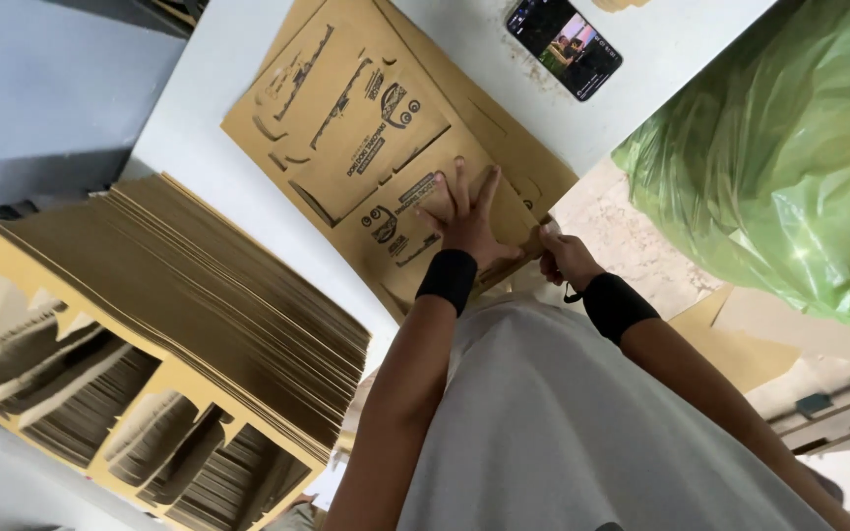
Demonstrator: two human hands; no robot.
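Shirt [582,433] nearest; I press left hand [464,221] flat on carton blank [366,128], right hand [563,254] pinching near edge; light, stiff, creasable.

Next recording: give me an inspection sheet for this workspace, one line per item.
Surface: white table, scuffed near the far edge.
Job's things: flat printed cardboard sheet lying on the table.
Clutter: phone with its screen lit; tall stack of cardboard blanks.
Hands: left hand pressed flat on the sheet; right hand pinching its near edge.
Cables: nothing seen.
Surroundings: green plastic bag on the right; loose cardboard on the floor.
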